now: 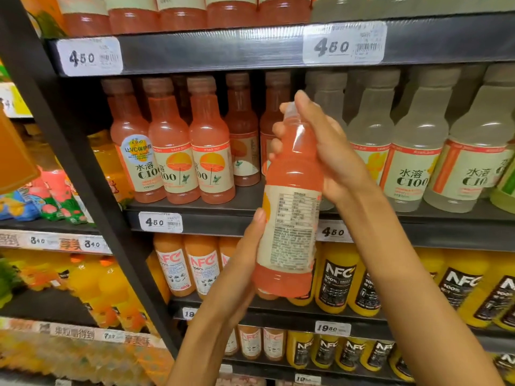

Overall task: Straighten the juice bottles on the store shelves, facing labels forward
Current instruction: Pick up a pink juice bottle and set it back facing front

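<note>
1. Head view: a pink juice bottle [289, 218] is held off the shelf, in front of the middle shelf [223, 210], between both hands. Its long axis runs near upright, cap tipped slightly to the right and away.
2. The right hand [326, 151] wraps the neck and shoulder, fingers curled round the cap end. The left hand [245, 252] supports the lower body from the left, thumb lying along the label edge; how its fingers lie behind the bottle is hidden.
3. The small-print back of the label faces the camera, so the front faces the shelf.
4. The gap it likely belongs to lies directly behind it, between the pink bottles [192, 151] on the left and the pale bottles [412, 151] on the right.
5. Judgement: about a half turn round the long axis is needed before setting it back; the right hand is nearer the shelf.
</note>
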Available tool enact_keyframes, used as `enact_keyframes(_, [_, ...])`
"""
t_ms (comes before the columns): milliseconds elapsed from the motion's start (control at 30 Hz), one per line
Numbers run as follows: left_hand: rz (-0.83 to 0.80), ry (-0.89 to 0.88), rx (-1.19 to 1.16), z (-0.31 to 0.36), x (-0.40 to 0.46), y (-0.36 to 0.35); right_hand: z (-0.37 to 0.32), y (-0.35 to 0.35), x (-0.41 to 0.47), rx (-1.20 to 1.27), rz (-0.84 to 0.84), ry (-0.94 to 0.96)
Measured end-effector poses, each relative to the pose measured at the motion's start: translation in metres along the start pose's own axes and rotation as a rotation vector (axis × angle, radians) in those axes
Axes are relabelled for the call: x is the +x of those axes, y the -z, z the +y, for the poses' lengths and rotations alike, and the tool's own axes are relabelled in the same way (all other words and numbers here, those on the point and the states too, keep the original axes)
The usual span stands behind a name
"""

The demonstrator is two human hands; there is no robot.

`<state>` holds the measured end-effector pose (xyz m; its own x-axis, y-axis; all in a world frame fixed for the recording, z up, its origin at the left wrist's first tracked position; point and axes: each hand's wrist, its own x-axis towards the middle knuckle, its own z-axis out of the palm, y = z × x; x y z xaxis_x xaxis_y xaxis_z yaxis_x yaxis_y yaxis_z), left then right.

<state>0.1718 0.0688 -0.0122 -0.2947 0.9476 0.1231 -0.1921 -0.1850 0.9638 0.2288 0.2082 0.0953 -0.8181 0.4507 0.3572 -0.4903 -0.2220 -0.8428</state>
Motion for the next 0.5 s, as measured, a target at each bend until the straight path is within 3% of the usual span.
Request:
enact_keyframes(67, [0.127, -0.09, 0.157, 0.006, 0.001, 0.0, -0.001, -0.004, 0.002, -0.187, 0.067, 0.042])
enact_keyframes(167, [0.169, -0.12, 0.183, 0.014, 0.004, -0.005, -0.003, -0.013, 0.008, -0.351, 0.095, 0.038])
enact_keyframes(267, [0.182, -0.095, 0.066, 0.017, 0.001, -0.003, -0.01, -0.016, 0.009, -0.279, 0.009, -0.049])
enact_keyframes(367, [0.043, -0.017, -0.216, 0.023, -0.011, -0.003, -0.006, -0.019, 0.005, -0.117, -0.04, -0.133])
enact_keyframes(500, [-0.018, 0.013, -0.399, 0.027, -0.016, -0.013, 0.012, -0.026, 0.007, 0.123, -0.008, -0.163])
